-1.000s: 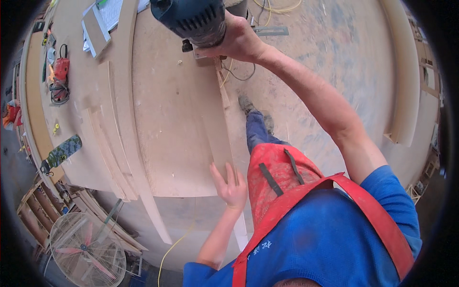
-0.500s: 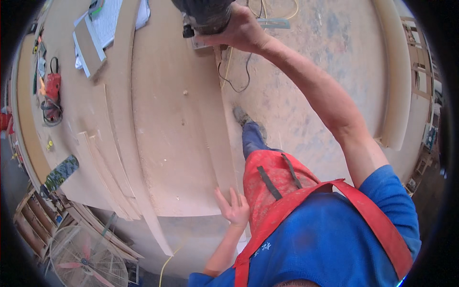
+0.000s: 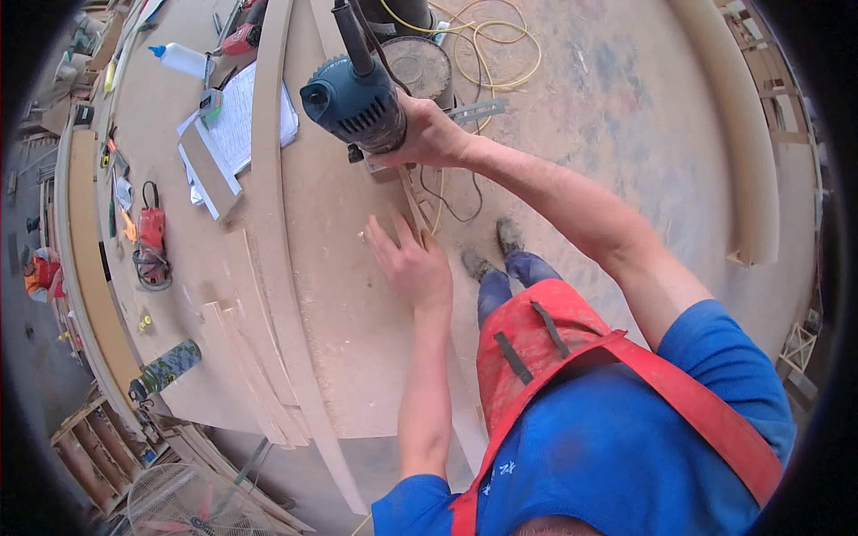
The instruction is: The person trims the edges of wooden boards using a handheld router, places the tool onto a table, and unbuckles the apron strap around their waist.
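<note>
My right hand (image 3: pixel 427 134) is wrapped round the lower body of a dark blue-green router (image 3: pixel 362 105), which stands on the far part of the edge of a pale wooden board (image 3: pixel 331 313). A cable rises from the router's top. My left hand (image 3: pixel 416 268) lies on the board just nearer to me than the router. Its fingers are stretched out and spread, with the thumb by the board's right edge. A narrow wooden strip (image 3: pixel 413 201) runs along that edge between the router and my left hand.
A long curved strip (image 3: pixel 279 214) lies left of the board. Farther left are papers (image 3: pixel 243 116), a red power tool (image 3: pixel 152 241) and a camouflage-patterned bottle (image 3: pixel 170 366). A yellow hose (image 3: pixel 536 62) coils on the floor. A fan (image 3: pixel 192 505) stands lower left; another person (image 3: pixel 45 272) is far left.
My left hand has moved forward along the board's edge, from near my apron to close behind the router. The view has shifted, showing more of the router and of the floor beyond it.
</note>
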The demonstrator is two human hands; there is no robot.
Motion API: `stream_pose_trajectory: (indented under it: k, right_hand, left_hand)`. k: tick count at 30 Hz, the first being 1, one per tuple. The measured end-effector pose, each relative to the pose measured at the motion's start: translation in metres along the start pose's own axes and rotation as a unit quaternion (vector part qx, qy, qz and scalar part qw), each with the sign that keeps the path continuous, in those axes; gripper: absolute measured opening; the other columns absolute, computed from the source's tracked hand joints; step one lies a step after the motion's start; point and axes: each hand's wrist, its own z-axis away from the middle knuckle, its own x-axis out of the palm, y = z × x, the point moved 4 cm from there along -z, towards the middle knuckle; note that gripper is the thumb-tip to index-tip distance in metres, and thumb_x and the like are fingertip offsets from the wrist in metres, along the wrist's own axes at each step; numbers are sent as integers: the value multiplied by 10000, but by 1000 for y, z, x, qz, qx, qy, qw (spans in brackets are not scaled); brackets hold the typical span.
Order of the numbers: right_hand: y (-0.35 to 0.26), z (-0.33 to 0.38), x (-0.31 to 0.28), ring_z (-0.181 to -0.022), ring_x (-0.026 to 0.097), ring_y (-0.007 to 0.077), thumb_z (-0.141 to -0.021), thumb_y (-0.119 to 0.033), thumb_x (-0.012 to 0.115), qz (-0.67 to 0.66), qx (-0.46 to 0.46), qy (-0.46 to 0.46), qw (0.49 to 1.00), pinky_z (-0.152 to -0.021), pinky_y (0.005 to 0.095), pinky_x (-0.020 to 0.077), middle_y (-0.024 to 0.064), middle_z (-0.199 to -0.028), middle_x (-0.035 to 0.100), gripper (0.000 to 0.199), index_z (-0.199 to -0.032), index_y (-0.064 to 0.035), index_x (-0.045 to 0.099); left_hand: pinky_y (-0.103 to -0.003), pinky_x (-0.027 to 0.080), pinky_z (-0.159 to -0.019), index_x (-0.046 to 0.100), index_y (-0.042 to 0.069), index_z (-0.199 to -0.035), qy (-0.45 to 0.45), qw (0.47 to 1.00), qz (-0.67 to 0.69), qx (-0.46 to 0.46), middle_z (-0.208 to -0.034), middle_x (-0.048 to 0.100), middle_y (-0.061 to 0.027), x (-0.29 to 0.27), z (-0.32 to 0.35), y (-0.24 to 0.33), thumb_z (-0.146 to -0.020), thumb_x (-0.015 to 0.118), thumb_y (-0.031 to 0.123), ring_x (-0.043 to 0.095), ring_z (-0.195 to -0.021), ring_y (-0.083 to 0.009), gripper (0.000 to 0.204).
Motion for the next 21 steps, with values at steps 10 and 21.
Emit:
stream_pose_trajectory:
  k: [10, 21]
  right_hand:
    - [-25, 69, 7, -1016, 685, 360, -636, -216, 951, 31, -16, -3, 999, -904, 412, 557, 175, -1124, 686, 726, -1243, -52, 588]
    - [-73, 146, 31, -1241, 652, 320, -829, -197, 808, 81, 28, -49, 995, -1134, 584, 421, 132, -1332, 662, 604, -1352, -34, 551]
  left_hand:
    - [-539, 425, -1145, 568, 73, -1464, -12, 999, 35, 9, -1537, 425, -318, -7, 70, -12, -850, 688, 56, 435, -1421, -504, 626]
    - [-524, 488, -1053, 644, 60, -1385, -60, 997, 8, -39, -1492, 479, -338, -26, 168, -35, -835, 687, 62, 525, -1330, -514, 552]
